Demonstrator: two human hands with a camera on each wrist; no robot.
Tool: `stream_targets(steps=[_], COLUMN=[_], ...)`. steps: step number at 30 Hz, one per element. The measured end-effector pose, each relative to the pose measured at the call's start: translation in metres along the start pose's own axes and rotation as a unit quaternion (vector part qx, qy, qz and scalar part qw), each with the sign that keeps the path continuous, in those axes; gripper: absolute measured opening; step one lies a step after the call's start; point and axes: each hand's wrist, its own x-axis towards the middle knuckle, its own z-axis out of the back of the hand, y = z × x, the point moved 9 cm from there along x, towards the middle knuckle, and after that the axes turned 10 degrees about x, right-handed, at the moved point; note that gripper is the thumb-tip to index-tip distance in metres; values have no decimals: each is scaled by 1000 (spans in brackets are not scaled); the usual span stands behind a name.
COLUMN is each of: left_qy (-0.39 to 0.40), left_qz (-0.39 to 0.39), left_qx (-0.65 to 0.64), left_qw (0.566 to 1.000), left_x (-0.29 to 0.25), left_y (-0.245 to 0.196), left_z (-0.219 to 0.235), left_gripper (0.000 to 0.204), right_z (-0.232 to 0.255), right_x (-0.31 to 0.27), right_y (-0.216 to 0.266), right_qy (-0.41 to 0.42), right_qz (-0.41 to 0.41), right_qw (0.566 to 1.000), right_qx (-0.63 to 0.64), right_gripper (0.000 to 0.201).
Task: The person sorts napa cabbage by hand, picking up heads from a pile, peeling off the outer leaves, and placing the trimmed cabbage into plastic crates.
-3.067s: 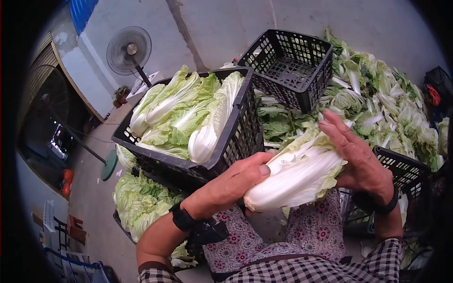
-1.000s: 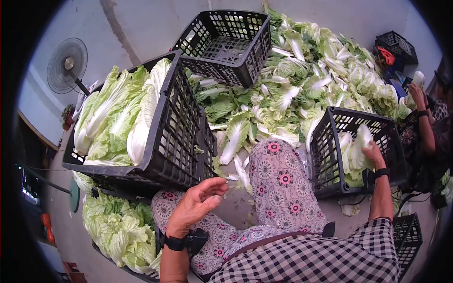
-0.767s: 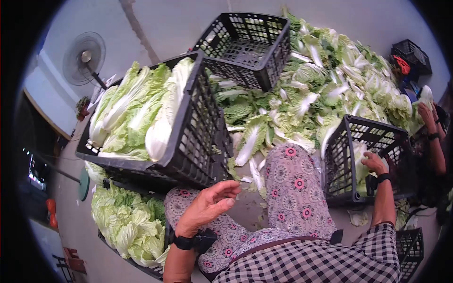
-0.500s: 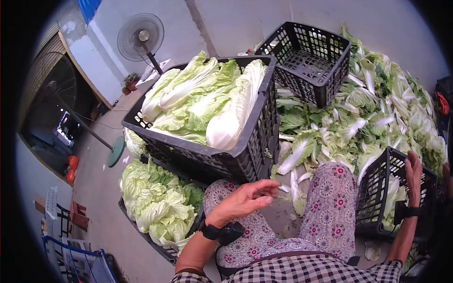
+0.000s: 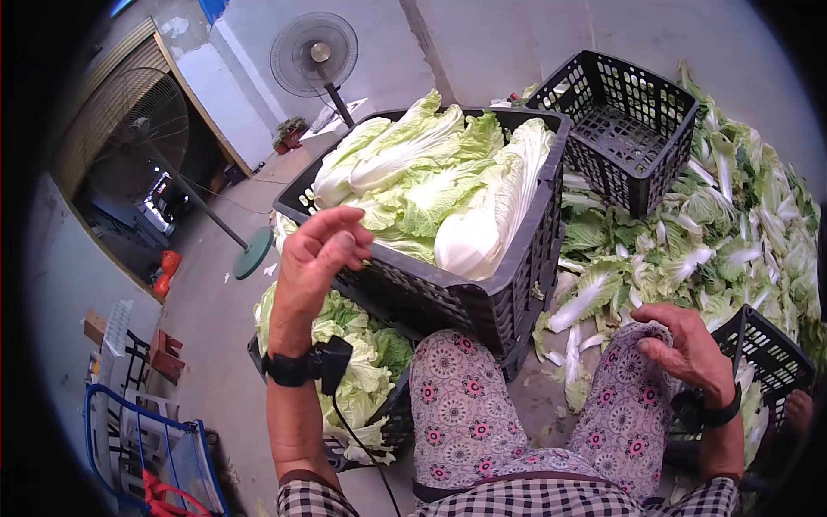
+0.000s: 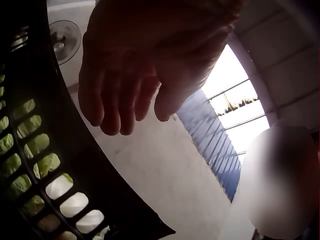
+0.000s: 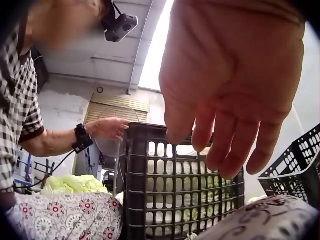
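Observation:
Long cabbages [image 5: 431, 189] fill a black crate [image 5: 517, 284] in front of the person. My left hand [image 5: 314, 263] is at that crate's near left edge, fingers loosely bent and nothing held; in the left wrist view the hand [image 6: 145, 65] hangs beside the dark crate wall [image 6: 100, 185]. My right hand [image 5: 689, 349] is over the right knee, relaxed and empty. In the right wrist view the same hand [image 7: 232, 85] has its fingers loosely extended, with the slatted crate [image 7: 182, 200] behind it.
An empty black crate [image 5: 620, 138] stands on the leafy heap [image 5: 715, 233] at the back right. Another crate [image 5: 775, 353] holds cabbage at the right. Loose cabbage [image 5: 353, 362] sits in a low crate at left. A fan [image 5: 314, 56] stands behind.
The cabbage once held between both hands is gone from them. The right hand has left the right crate and come back towards the knee; the left has risen to the full crate's edge. The view has turned left.

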Motion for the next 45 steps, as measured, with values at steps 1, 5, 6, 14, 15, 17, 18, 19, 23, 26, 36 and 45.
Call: stream_targets(steps=[1,5,6,14,15,17,18,19,23,26,36,45], left_qy=[-18,-34,-38,68,114,202,219,218,193,179,165,151], left_qz=[6,78,102,133,146,172,214,228,282,362,368,272], left_qx=[49,126,132,305,339,403,451,462,499,473,349,368], left_qw=[999,988,985,940,923,876,838,829,796,783,846,876], left_x=[11,54,63,126,133,149,152,155,169,160,156,161], left_y=[5,47,59,103,106,108,108,109,136,144,145,122], left_z=[16,58,65,76,70,62,62,60,64,63,50,44], left_gripper=[40,44,46,35,34,34,39,40,54,67,77,75], right_z=[-3,-15,-20,-39,-38,-37,-37,-36,-34,-33,-32,-33], right_x=[5,19,22,21,20,20,21,22,26,26,26,28], right_y=[7,11,6,-33,-38,-46,-50,-49,-47,-50,-52,-47], right_qy=[11,34,43,113,110,98,93,97,104,94,81,71], right_qz=[4,24,15,-55,-68,-76,-80,-70,-47,-21,3,13], right_qw=[1000,999,998,987,985,984,982,983,986,990,995,996], right_qx=[15,24,31,97,110,130,141,136,119,105,62,48], right_gripper=[40,37,38,42,42,42,42,42,41,41,39,38])
